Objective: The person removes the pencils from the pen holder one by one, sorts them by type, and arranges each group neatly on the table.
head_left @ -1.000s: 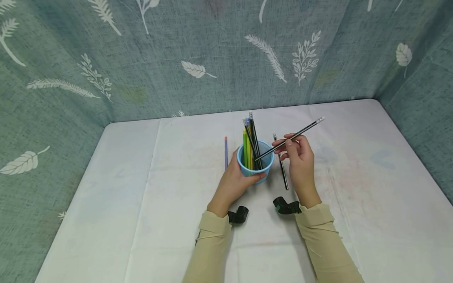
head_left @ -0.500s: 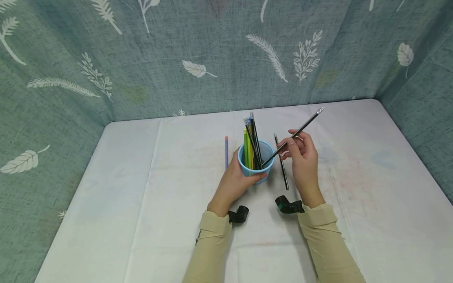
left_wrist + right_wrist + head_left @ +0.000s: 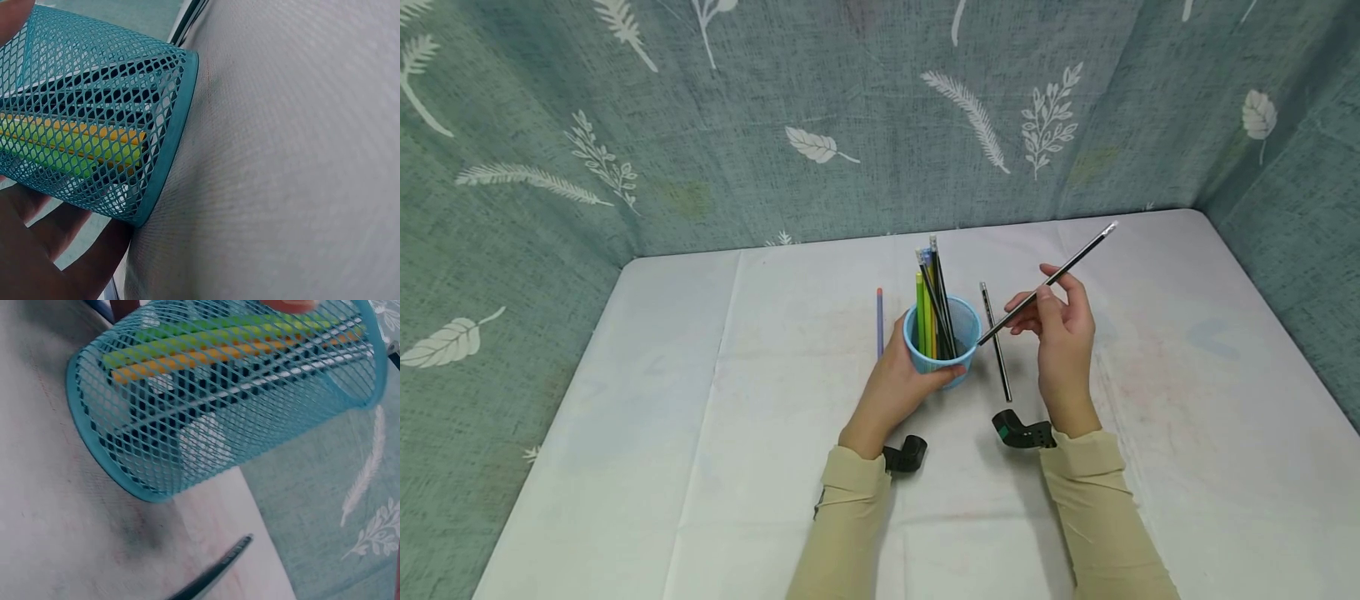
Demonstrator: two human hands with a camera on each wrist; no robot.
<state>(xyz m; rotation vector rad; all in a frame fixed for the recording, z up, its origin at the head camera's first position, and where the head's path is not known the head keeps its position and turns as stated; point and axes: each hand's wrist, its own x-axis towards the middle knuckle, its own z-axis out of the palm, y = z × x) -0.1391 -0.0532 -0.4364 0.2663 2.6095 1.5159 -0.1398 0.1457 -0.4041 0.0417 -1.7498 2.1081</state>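
My left hand (image 3: 898,383) grips a light blue mesh pencil cup (image 3: 967,310), its thumb across the near side. In the left wrist view the base of the cup (image 3: 181,119) stands at the white cloth. Green, yellow and black pencils (image 3: 942,292) lean to the left inside it. To the right, my right hand (image 3: 1063,346) pinches a black pencil (image 3: 1078,254) slantwise, eraser end up and right. The lower end of that pencil overlaps the cup's right rim in the head view. Another black pencil (image 3: 1001,362) lies on the table between cup and right hand.
A purple stick (image 3: 880,317) with an orange end lies left of the cup, partly hidden by my left hand. White cloth (image 3: 760,450) covers the table. A green leaf-patterned curtain (image 3: 737,183) hangs along its back and sides.
My right hand has moved right and slightly away from me, drawing the pencil's lower end from over the cup's inside to its right rim. The left hand and cup have stayed put.
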